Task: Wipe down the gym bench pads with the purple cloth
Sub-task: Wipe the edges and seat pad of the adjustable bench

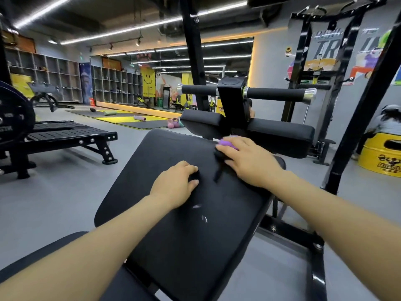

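A long black bench pad (173, 235) runs away from me, and a second black pad (280, 135) lies crosswise at its far end. My right hand (249, 161) presses down near the pad's far right edge, closed over the purple cloth (226, 141), which shows only past the fingertips. My left hand (175, 185) rests on the middle of the pad with its fingers curled against the surface and nothing visible in it. A small black strap or tear (218, 174) lies between the two hands.
A foam roller bar (277, 94) on a black post stands beyond the far pad. A black frame upright (364, 109) rises on the right, beside a yellow drum (382, 157) and a crouching person (386, 122). Another black bench (65, 135) stands to the left.
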`<action>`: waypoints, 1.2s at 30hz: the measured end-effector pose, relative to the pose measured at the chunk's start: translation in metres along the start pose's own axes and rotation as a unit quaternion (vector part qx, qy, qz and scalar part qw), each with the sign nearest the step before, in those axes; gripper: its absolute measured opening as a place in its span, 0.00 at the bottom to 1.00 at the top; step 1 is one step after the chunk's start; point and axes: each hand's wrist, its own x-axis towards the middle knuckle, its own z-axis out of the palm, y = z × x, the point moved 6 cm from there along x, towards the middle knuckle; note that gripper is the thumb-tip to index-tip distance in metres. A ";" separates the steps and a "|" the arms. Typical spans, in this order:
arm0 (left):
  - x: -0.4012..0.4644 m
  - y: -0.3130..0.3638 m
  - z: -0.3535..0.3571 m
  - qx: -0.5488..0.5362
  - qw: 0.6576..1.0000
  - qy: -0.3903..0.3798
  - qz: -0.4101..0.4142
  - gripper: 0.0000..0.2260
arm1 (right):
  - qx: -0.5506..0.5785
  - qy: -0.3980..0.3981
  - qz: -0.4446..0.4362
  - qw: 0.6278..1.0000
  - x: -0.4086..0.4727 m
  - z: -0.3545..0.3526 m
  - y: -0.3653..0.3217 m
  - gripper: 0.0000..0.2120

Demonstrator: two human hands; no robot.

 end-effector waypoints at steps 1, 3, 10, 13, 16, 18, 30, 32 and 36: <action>0.000 -0.002 0.001 -0.003 1.000 -0.001 0.002 0.18 | -0.003 0.023 -0.014 1.000 -0.020 -0.007 0.006 0.21; 0.001 -0.003 0.003 -0.009 1.000 0.002 0.009 0.18 | -0.017 0.045 -0.035 0.998 -0.045 -0.011 0.016 0.23; 0.003 -0.006 0.005 -0.009 0.999 0.016 0.033 0.19 | -0.045 0.023 -0.057 0.997 0.044 0.023 -0.017 0.19; 0.002 -0.006 0.004 -0.005 0.999 0.016 0.029 0.19 | -0.055 -0.027 -0.048 0.997 0.093 0.034 -0.037 0.22; 0.000 -0.005 0.005 -0.003 1.000 0.007 0.015 0.18 | -0.028 -0.050 -0.042 0.997 0.100 0.032 -0.043 0.22; -0.002 -0.004 0.004 0.004 1.000 -0.001 0.012 0.18 | 0.000 -0.024 -0.042 0.999 0.069 0.022 -0.034 0.21; -0.001 -0.003 0.007 0.005 1.000 -0.013 -0.022 0.17 | -0.054 -0.008 -0.010 0.998 0.063 0.020 -0.029 0.20; -0.001 0.000 0.007 0.010 0.999 -0.021 -0.033 0.17 | -0.039 -0.020 -0.003 0.999 0.055 0.017 -0.027 0.22; -0.004 0.005 0.006 0.006 0.998 -0.036 -0.051 0.17 | -0.034 0.061 -0.061 0.996 -0.019 -0.009 -0.016 0.18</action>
